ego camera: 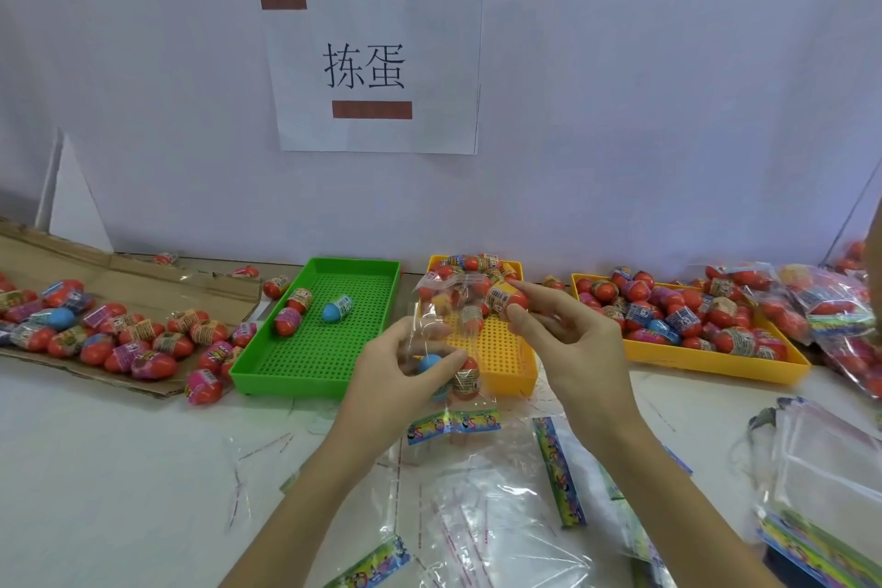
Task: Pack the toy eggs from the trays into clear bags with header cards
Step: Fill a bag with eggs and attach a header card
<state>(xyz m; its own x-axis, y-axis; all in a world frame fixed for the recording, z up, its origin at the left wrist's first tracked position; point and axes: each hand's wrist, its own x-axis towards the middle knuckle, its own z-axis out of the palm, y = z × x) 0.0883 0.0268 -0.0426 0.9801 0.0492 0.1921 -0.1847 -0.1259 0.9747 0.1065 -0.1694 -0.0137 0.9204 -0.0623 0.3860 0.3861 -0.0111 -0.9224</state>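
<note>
Above the yellow tray (482, 339), the clear bag (446, 325) is gripped by the left hand (401, 363); the egg (508, 296) pinched by the right hand (568, 329) should be dropped squarely into its mouth.

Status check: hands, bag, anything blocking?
Left hand grips clear bag, two eggs inside. Right hand pinches red egg at bag mouth, over yellow tray. Nothing blocking.

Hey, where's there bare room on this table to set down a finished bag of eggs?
Free: the white tabletop at front left, bordered by the cardboard sheet, the green tray and the left forearm. The green tray's mesh is mostly bare too, holding three eggs. Crowded: the far-right yellow tray and the loose bags at front right.
</note>
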